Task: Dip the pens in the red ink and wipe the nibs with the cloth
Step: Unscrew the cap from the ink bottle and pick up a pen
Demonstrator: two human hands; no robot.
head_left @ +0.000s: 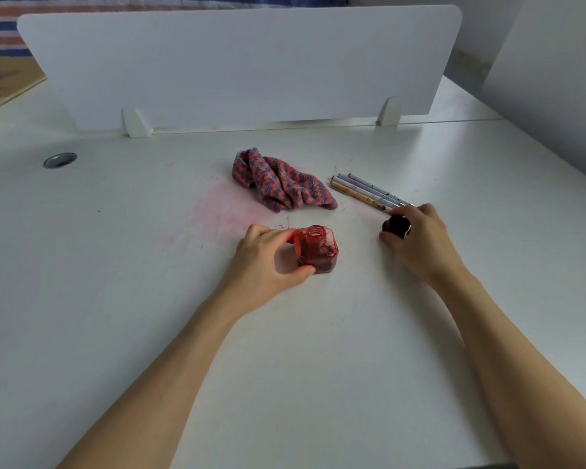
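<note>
Red ink fills the small square glass bottle [316,250], open at the neck, near the middle of the white desk [115,299]. The left hand [268,262] grips it by the side; the right hand [416,238] holds the dark round cap [394,226], just off the bottle. The opening step seems done. Next, I think, the cap must go down and one of the patterned pens [366,191] be taken; the striped orange-purple cloth [281,181] lies beside them, toward the far edge. Pink stains mark the desk, and a white divider panel [237,62] stands behind.

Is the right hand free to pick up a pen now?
Probably not yet: the right hand holds the dark bottle cap. The pens lie uncovered just beyond its fingers.
</note>
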